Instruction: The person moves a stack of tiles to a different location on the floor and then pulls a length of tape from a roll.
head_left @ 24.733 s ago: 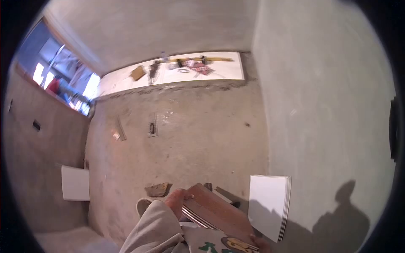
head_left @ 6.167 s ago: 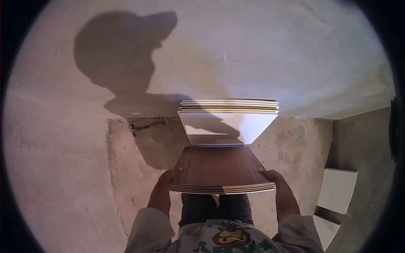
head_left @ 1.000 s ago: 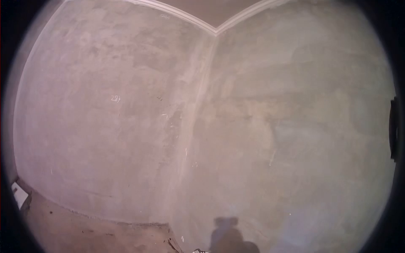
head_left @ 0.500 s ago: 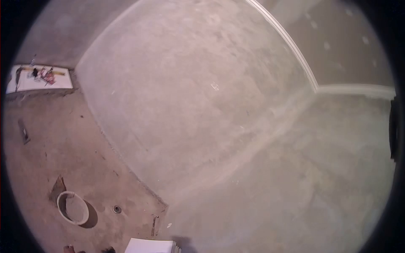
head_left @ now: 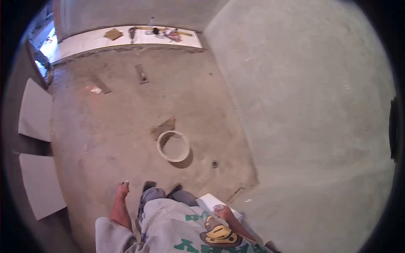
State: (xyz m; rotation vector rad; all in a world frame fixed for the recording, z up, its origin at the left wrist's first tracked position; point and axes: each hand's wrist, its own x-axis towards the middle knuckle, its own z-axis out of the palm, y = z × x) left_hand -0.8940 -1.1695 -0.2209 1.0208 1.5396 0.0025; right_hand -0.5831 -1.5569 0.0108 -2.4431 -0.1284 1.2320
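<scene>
L hand (head_left: 122, 188) hangs beside the leg over bare floor (head_left: 105, 126), fingers curled; can't tell if it holds anything. R hand (head_left: 222, 209) rests on top edge of white tile stack (head_left: 208, 200) standing by the wall (head_left: 303, 105); grip can't be made out. White ring (head_left: 173, 146) on floor ahead, apart from both.

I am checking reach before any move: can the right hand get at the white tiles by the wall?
Probably yes. The right hand seems to lie already on the top edge of the tiles, and nothing shows between them. Whether its grip has closed on them cannot be told.
</scene>
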